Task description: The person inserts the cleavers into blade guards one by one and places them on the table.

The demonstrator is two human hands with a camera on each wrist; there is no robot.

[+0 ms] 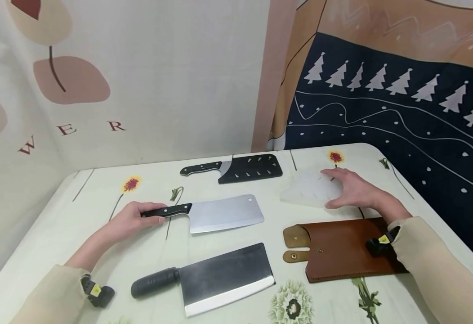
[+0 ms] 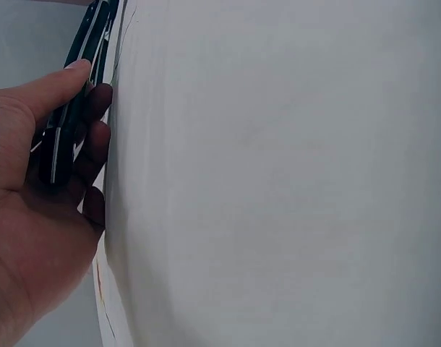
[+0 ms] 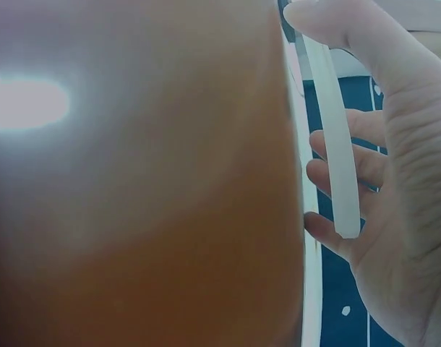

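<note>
My left hand (image 1: 128, 219) holds a cleaver (image 1: 226, 215) by its black riveted handle, thumb on one side and fingers on the other. The bare silver blade points right, with a hole at its far corner. In the left wrist view the handle (image 2: 56, 155) lies between thumb and curled fingers. My right hand (image 1: 355, 191) grips the right end of a translucent white blade cover (image 1: 307, 189), thumb and fingers spread across its sides. The right wrist view shows this cover edge-on, a pale strip (image 3: 336, 144) between thumb and fingers.
Nearest me lies a larger dark-bladed cleaver (image 1: 228, 274) with a black handle. A brown leather sheath (image 1: 341, 249) with snap straps lies under my right forearm. At the back is a knife in a black slotted cover (image 1: 252, 168). Printed cloth (image 1: 180, 81) hangs behind the table.
</note>
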